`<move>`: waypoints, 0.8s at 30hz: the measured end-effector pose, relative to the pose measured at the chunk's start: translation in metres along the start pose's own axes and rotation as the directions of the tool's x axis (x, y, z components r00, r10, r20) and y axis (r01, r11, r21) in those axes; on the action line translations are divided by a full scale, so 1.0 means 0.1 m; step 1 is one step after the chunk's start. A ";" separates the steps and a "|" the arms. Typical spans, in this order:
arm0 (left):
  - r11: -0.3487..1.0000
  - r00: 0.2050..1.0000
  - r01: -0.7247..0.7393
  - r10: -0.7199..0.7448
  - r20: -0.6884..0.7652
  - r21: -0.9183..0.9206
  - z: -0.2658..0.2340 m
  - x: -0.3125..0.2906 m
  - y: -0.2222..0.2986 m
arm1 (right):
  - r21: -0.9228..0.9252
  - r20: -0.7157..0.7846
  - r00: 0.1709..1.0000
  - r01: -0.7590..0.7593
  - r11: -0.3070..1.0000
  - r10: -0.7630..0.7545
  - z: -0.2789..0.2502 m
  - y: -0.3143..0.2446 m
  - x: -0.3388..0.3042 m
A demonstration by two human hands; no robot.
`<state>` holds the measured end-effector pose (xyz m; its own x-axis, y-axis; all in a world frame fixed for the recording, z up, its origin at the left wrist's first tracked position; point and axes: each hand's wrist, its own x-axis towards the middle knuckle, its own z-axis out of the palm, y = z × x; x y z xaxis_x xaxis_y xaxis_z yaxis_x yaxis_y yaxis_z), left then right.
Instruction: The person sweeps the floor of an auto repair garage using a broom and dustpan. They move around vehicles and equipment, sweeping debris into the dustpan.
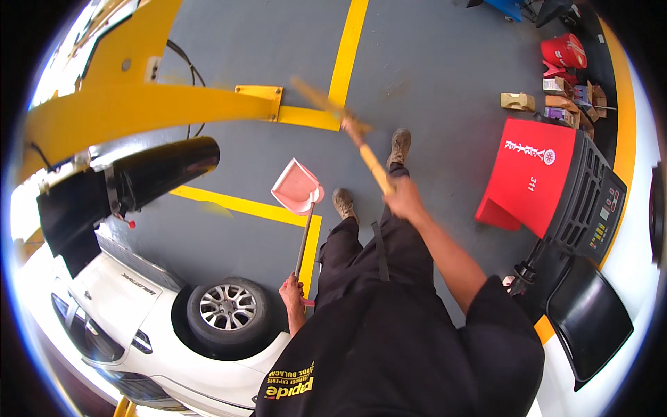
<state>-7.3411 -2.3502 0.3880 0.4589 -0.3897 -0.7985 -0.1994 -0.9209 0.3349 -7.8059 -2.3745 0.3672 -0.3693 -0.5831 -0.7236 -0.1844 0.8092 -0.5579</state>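
My right hand (405, 199) is closed round the yellow handle of a broom (373, 165). The broom points up and to the left, ahead of my feet, and its far end is smeared by motion. Low on my left side, my left hand (292, 290) grips the long handle of a pink dustpan (295, 184). The pan is beside my left shoe, over the grey floor near a yellow line. It looks bare inside from here.
A white vehicle (132, 299) with a turned-out wheel (228, 311) stands at left, below a yellow lift arm (187, 104) and column. A red and black machine (535, 174) stands at right, near a black chair (590, 320). Boxes (559, 101) and a red bucket (564, 51) sit beyond.
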 end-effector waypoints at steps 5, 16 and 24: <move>0.996 0.990 -0.090 0.092 -0.104 0.024 0.74 -0.50 0.36 | 0.055 0.354 0.904 -0.275 0.960 0.239 -0.65 0.10 -0.07; 0.974 0.975 -0.039 0.086 -0.206 0.222 1.92 -1.66 0.62 | -0.270 -0.061 0.984 -0.176 0.946 0.166 -2.36 0.05 3.43; 0.872 0.982 -0.150 0.188 -0.035 0.466 2.45 -1.63 1.13 | -0.319 -0.356 0.933 -0.059 0.946 -0.062 -3.93 -0.33 4.53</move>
<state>-7.6503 -2.3891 0.4339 0.4434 -0.5559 -0.7031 -0.6465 -0.7417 0.1787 -8.3254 -2.6370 0.2180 -0.6570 -0.5682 -0.4955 -0.4436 0.8228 -0.3553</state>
